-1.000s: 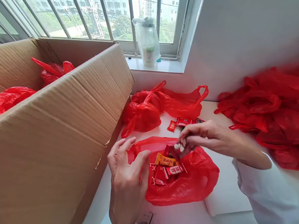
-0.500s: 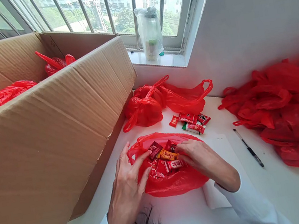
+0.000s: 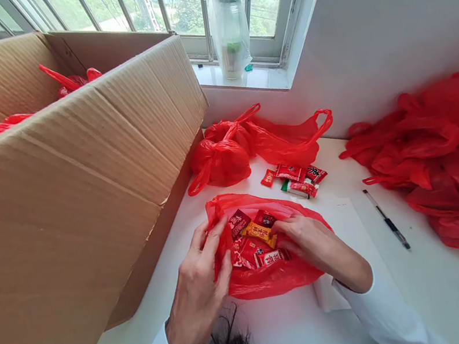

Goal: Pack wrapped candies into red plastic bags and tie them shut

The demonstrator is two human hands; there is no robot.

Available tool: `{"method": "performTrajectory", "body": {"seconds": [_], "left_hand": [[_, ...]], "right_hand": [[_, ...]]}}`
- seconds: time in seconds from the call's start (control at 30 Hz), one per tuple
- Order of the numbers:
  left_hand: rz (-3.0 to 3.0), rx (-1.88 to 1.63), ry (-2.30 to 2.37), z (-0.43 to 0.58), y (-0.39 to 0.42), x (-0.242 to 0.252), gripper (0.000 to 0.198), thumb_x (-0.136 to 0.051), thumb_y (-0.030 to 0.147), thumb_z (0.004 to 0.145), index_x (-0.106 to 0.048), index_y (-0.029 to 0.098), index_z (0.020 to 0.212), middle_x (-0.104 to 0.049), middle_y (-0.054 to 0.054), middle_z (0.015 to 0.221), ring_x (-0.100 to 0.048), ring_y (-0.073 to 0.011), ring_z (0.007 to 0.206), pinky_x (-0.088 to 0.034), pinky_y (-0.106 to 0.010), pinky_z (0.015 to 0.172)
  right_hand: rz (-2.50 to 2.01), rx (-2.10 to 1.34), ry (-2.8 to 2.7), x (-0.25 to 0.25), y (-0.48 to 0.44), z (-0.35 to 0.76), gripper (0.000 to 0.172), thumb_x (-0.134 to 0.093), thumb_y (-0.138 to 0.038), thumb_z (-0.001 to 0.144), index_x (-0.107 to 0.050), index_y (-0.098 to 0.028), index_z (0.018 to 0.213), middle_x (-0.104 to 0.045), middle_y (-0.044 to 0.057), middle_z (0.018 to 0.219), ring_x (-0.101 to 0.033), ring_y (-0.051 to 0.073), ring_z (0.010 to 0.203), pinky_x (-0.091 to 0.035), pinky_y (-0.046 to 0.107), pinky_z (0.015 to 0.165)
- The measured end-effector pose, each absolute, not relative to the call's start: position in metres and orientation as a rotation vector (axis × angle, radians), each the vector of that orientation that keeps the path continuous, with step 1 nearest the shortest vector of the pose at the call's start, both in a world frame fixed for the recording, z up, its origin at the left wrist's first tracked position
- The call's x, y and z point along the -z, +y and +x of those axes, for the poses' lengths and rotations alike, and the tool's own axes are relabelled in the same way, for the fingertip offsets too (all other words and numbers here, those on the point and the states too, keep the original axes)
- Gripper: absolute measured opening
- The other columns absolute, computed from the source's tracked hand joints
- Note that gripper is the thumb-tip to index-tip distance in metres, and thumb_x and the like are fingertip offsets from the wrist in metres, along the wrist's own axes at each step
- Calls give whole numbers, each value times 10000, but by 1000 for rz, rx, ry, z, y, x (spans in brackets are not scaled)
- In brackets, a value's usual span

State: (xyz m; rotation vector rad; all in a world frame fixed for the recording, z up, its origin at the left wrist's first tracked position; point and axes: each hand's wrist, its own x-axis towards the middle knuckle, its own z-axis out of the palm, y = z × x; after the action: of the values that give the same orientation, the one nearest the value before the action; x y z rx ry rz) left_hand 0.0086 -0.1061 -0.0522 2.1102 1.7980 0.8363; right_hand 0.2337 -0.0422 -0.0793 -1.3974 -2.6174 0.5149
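An open red plastic bag (image 3: 275,285) lies in front of me with several wrapped candies in it. Among them are a yellow-wrapped candy (image 3: 259,233), a dark red one (image 3: 238,222) and a red-and-white one (image 3: 270,257). My left hand (image 3: 203,279) rests against the bag's left side, its fingers stretched out and thumb apart from them. From the right, my right hand (image 3: 306,240) reaches over the rim. Its thumb and forefinger are bent around the right end of the yellow-wrapped candy; its other fingers are mostly hidden.
A large cardboard box (image 3: 93,177) with red bags inside stands left. Behind my bag are a tied red bag (image 3: 222,158), another red bag (image 3: 288,141) and loose candies (image 3: 296,179). Right are a pen (image 3: 387,220), paper (image 3: 345,217) and piled red bags (image 3: 445,171). A wrapped cup (image 3: 230,37) stands on the sill.
My left hand has moved from over the candies to the bag's left side, which now stands up more. The yellow-wrapped candy has tilted, its right end lower. The view has shifted slightly.
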Motion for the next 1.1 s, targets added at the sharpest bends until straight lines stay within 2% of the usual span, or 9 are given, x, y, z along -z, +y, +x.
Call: {"method": "performTrajectory", "body": {"seconds": [0.07,0.27,0.4,0.5,0.63,0.77,0.9,1.0,1.1], "left_hand": [[2144,-822,1758,8,-110,51,476,-456,140,920,-406,287,1370,-470,-13,1358,-506,-135,1225,-443,-231,1006],[2138,-770,1739,7,-119,51,527,-494,177,917,-355,282,1414,-423,-12,1406,-471,-136,1264,-405,-228,1049],[2123,-787,1778,8,-120,53,523,-500,193,918,-359,285,1412,-433,-10,1397,-472,-141,1264,-401,-238,1058],[2109,-817,1818,8,-119,53,500,-490,196,923,-375,284,1401,-457,-7,1390,-491,-146,1253,-424,-244,1037],[2117,-866,1828,7,-119,52,485,-479,211,929,-379,277,1399,-465,-21,1395,-504,-161,1250,-441,-262,1025],[2165,-943,1854,4,-117,54,474,-469,234,937,-382,277,1401,-494,-22,1363,-526,-165,1220,-442,-271,1024],[2176,-965,1894,2,-115,55,461,-465,263,940,-393,267,1395,-487,-17,1375,-507,-173,1242,-433,-278,1032],[2176,-998,1895,2,-113,55,472,-472,256,936,-387,257,1400,-474,-20,1379,-487,-165,1261,-426,-252,1030],[2199,-986,1874,5,-112,55,484,-468,232,934,-372,246,1408,-501,-21,1356,-491,-151,1250,-408,-241,1039]], "right_hand": [[-1443,-563,-2697,77,-44,235,82,-576,-163,794,-596,-223,847,-657,13,831,-597,197,779,-352,278,553],[-1452,-611,-2761,71,-58,236,287,-627,-131,721,-582,-235,984,-655,32,940,-597,238,872,-388,303,590],[-1449,-589,-2662,75,-53,226,122,-553,-227,858,-566,-223,980,-643,36,941,-603,213,838,-398,302,599],[-1540,-484,-2558,80,-49,212,125,-475,-262,923,-554,-204,1000,-625,55,995,-598,200,805,-389,304,598],[-1534,-426,-2571,85,-51,196,117,-533,-176,862,-556,-173,976,-603,90,1070,-588,200,825,-388,293,609],[-1479,-497,-2507,74,-54,197,180,-549,-90,777,-576,-174,933,-648,65,948,-585,206,826,-407,290,630],[-1254,-742,-2168,41,-55,225,168,-608,-158,772,-595,-219,928,-673,-9,891,-602,148,795,-464,254,705],[-1346,-649,-1895,23,-46,258,157,-644,-258,782,-624,-227,935,-692,-6,895,-624,142,751,-492,263,724],[-1577,-520,-1796,34,-25,284,231,-663,-378,774,-654,-216,939,-708,22,913,-639,167,727,-501,300,704]]}}
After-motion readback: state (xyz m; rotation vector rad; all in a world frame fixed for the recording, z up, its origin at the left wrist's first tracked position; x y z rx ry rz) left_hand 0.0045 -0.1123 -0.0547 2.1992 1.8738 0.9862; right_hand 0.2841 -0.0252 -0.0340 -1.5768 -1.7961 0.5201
